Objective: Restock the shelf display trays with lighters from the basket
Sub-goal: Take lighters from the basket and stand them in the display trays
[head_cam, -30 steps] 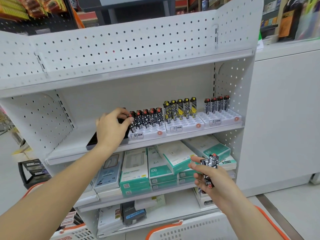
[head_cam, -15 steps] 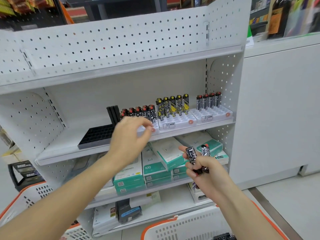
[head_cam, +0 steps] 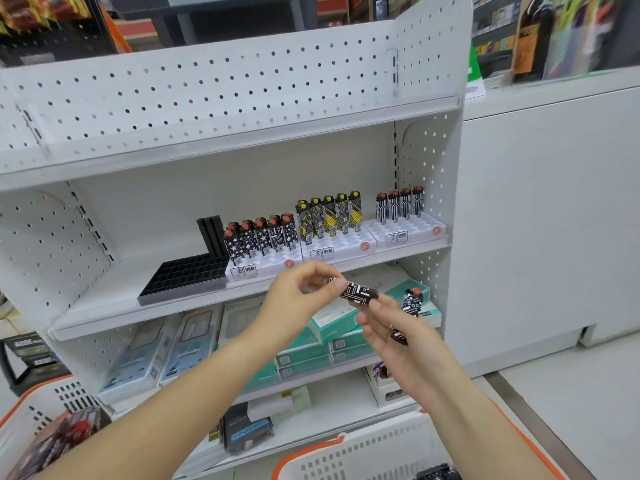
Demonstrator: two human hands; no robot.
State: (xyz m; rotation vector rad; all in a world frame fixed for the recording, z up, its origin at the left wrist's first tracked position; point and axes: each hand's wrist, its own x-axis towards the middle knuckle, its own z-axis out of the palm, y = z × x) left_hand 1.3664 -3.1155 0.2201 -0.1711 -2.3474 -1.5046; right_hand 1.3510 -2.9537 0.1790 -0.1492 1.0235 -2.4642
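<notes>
- White pegboard shelf unit (head_cam: 242, 84) in a shop aisle, white cabinet to its right, pale floor below.
- Middle shelf carries four trays: black tray (head_cam: 183, 277) at left, nearly all slots bare with a few dark lighters upright at its back corner; then three white trays side by side.
- First white tray (head_cam: 273, 266) has a back row of star/diamond lighters, front slots free. Second tray (head_cam: 341, 249) holds yellow-grey ones, third (head_cam: 408, 233) white circuit-print ones; each filled at the back only.
- Left hand (head_cam: 294, 303) pinches one black-and-white lighter (head_cam: 356, 292) by its end, lying roughly level in front of the shelf edge.
- Right hand (head_cam: 398, 337) is curled round a small bunch of lighters (head_cam: 410, 303), red caps up; its fingertips touch the lighter that the left hand pinches.
- My read: right hand acts as magazine, left pulls singles to slot in. Pattern matches the first white tray, likely target.
- Lighter will need turning upright, cap up, before it goes into a slot.
- Risk: loose bunch in the right hand could slip while one is drawn off.
- Orange-rimmed white basket (head_cam: 346, 459) sits low in front, a second at lower left.
- Lower shelves hold flat boxed goods, teal and grey.
</notes>
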